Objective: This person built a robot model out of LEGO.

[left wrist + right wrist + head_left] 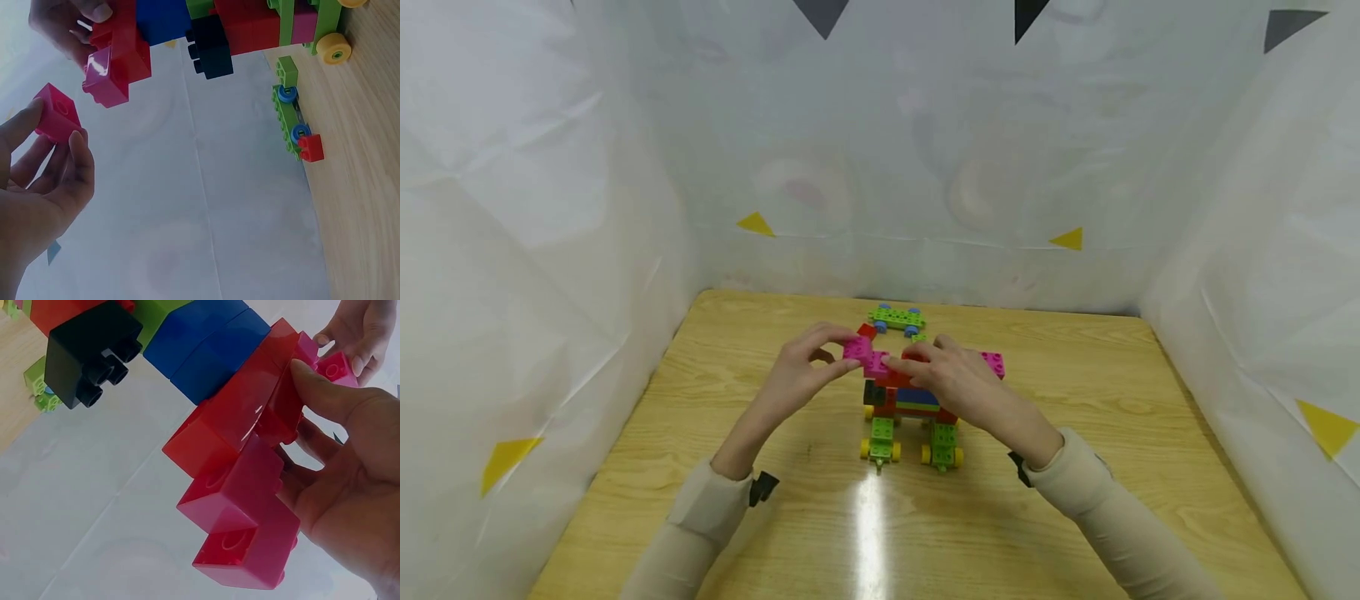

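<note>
My left hand [793,375] pinches a loose pink brick [59,115] between thumb and fingers, its hollow underside partly showing. Close beside it, another pink brick [877,365] sits at the left end of the built figure's top row. My right hand [958,383] grips a red brick [282,406] of that row, thumb on one side and fingers on the other. Beneath the row are blue bricks [209,350] and a black brick [211,47]. Two stepped pink bricks [250,544] extend from the row's right end. Green wheeled bases [882,442] with yellow wheels carry the figure.
Behind the figure stands a green wheeled base [897,317] with blue wheels. Near it lie a small red brick [867,331] and a green brick [287,71]. The wooden table [760,533] is enclosed by white sheeting [880,167] at the back and sides.
</note>
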`<state>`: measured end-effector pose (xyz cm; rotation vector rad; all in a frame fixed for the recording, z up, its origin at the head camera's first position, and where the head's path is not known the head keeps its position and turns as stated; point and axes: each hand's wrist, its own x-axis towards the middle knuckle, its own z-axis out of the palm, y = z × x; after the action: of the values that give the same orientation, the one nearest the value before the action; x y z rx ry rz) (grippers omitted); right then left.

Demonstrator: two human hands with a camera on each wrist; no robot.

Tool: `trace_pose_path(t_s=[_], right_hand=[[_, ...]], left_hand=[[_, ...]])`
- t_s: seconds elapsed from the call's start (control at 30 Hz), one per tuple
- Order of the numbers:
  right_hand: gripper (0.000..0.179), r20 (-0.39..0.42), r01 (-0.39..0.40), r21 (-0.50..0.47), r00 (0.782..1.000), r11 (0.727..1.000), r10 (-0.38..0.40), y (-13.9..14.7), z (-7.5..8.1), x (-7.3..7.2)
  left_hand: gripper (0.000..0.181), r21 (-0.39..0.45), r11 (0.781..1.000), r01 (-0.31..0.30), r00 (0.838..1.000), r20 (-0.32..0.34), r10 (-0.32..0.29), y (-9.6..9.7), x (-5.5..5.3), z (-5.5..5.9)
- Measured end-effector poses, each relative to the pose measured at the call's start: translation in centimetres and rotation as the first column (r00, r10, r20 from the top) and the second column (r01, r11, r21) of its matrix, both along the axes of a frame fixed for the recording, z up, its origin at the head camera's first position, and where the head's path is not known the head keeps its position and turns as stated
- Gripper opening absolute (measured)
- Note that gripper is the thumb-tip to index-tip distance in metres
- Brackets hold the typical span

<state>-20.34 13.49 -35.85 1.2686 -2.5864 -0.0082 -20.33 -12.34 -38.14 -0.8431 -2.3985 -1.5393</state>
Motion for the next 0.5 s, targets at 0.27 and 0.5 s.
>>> trace_pose_path(t_s=[0.27, 0.5], right_hand=[[0.051, 0.025, 0.002, -0.006, 1.000, 1.000, -0.002, -0.20, -0.02, -0.12], [0.049, 0.037, 0.001, -0.002, 0.999, 1.000, -0.001, -0.37, 0.14, 0.06]], left_hand=[[0.029, -0.031, 0.999, 0.032, 0.999, 0.009, -0.031, 0.29, -0.26, -0.06], [0.028, -0.120, 0.992, 0.038, 0.997, -0.055, -0.045, 0.23, -0.48, 0.17]])
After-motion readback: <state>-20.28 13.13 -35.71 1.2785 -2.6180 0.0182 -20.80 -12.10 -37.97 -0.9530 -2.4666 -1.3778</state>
